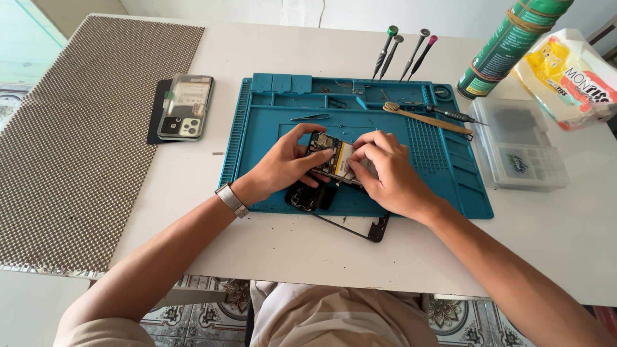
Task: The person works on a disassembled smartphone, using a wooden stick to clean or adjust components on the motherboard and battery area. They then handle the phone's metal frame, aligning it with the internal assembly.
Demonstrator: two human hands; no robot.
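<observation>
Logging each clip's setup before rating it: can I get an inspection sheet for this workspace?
Surface: white table, blue repair mat, woven mat at left.
Job's things: opened phone held over the blue repair mat; black phone frame at its near edge.
Clutter: four screwdrivers upright, toothbrush, tweezers, spray can, wipes pack, clear parts box, second phone.
Hands: left hand and right hand both grip the opened phone.
Cables: nothing seen.
Surroundings: patterned floor tiles.

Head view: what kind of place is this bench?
Probably a small phone-repair bench: a blue repair mat, precision screwdrivers standing behind it, and both hands, left hand and right hand, holding an opened phone.
</observation>
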